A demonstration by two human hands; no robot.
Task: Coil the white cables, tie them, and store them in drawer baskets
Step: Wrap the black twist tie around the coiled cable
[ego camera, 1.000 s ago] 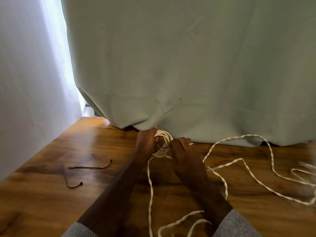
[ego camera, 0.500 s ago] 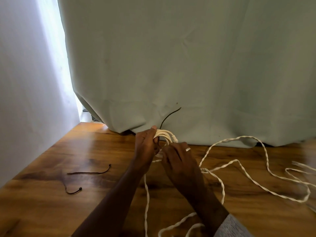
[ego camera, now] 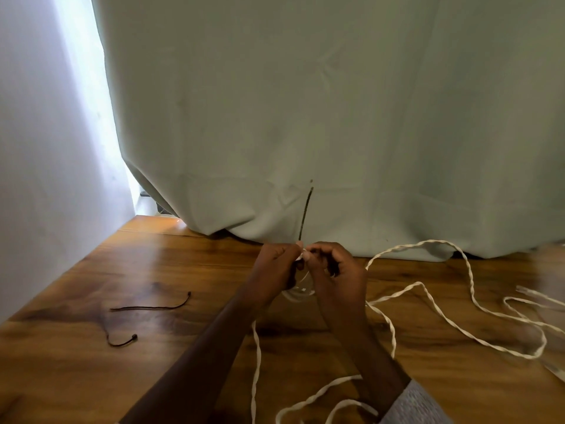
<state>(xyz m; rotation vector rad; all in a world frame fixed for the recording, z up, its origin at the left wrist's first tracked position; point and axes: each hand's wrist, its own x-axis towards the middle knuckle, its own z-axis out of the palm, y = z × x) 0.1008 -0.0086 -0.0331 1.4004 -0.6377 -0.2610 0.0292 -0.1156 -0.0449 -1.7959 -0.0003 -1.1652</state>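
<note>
Now, from the head camera, we see both hands meeting near the far edge of the tabletop (ego camera: 91,377), just in front of the hanging cloth (ego camera: 305,117). Our left hand (ego camera: 276,269) has its fingers curled around a small coil of the white cable (ego camera: 434,324), and our right hand (ego camera: 334,270) is curled too, its fingertips pinching at the top of that coil, knuckles almost touching the left. A thin dark tie (ego camera: 305,214) sticks up from between the two hands, standing nearly upright against the cloth; which hand holds its lower end we cannot tell. Part of the coil shows blurred below the hands.

The loose rest of the cable runs off toward the right edge of the tabletop in wide loops, and more of it trails back to the near edge under our forearms. Two more dark ties (ego camera: 153,306) lie flat toward the left side, well apart from the hands. A grey sleeve (ego camera: 419,405) shows at the right wrist.
</note>
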